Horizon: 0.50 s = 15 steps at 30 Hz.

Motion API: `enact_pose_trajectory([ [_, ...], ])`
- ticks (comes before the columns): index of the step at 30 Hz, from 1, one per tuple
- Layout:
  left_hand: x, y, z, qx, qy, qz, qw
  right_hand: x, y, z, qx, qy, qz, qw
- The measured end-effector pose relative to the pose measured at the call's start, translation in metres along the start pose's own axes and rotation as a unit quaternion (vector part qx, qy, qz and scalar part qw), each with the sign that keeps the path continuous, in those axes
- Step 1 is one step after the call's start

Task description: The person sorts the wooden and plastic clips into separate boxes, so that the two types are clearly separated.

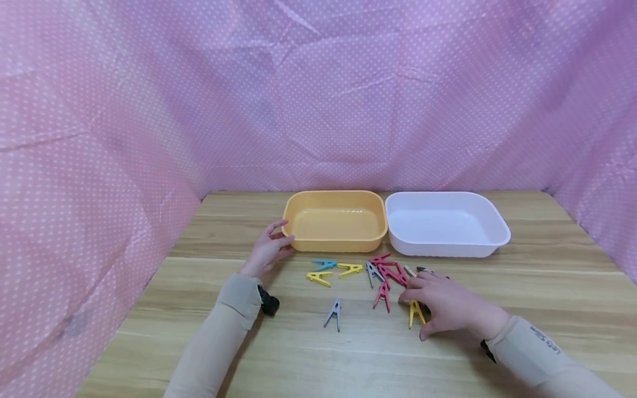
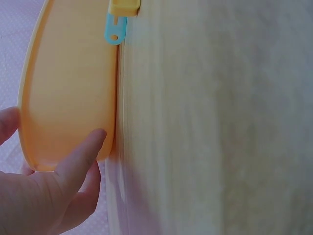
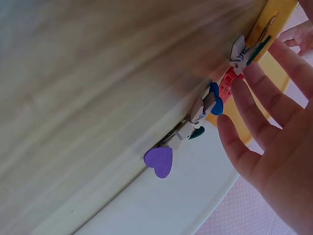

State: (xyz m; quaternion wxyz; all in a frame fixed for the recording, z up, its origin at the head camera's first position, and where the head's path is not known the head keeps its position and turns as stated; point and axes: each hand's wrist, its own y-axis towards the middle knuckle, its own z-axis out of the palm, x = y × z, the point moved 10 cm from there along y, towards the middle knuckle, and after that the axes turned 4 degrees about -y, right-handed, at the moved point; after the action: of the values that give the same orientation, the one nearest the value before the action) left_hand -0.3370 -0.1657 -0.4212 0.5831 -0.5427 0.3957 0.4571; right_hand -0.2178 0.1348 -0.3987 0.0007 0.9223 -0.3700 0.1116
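Observation:
My left hand [image 1: 265, 252] holds the left end of an orange plastic basin [image 1: 334, 246]. In the left wrist view its thumb [image 2: 85, 155] lies against the near side, with the fingers round the end and far side. My right hand [image 1: 453, 305] hovers palm down over the clothespins at the right, fingers spread. A yellow clothespin [image 1: 415, 314] lies under it, partly covered. In the right wrist view wooden clothespins with a purple heart [image 3: 159, 161] and a blue heart [image 3: 215, 99] lie near the fingertips. Red clothespins [image 1: 382, 296] lie just left of that hand.
A white basin [image 1: 448, 250] stands right beside the orange one. On the wooden table [image 1: 298, 365] lie a grey clothespin [image 1: 334, 314], a blue clothespin [image 1: 324, 263] and two more yellow clothespins [image 1: 319, 278]. Pink dotted cloth [image 1: 323, 110] hangs behind and at both sides.

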Motion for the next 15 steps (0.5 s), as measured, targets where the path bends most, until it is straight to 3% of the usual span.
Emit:
enact_pose_trajectory([
  [6, 0.0017, 0.0005, 0.0009, -0.001, -0.006, -0.004, 1.0, -0.0019, 0.0012, 0.0047, 0.014, 0.001, 0.006, 0.9999],
  [15, 0.0025, 0.0004, 0.0001, -0.006, -0.004, -0.01, 0.9999, 0.0004, 0.0028, 0.0015, -0.004, -0.024, 0.0, 0.9997],
])
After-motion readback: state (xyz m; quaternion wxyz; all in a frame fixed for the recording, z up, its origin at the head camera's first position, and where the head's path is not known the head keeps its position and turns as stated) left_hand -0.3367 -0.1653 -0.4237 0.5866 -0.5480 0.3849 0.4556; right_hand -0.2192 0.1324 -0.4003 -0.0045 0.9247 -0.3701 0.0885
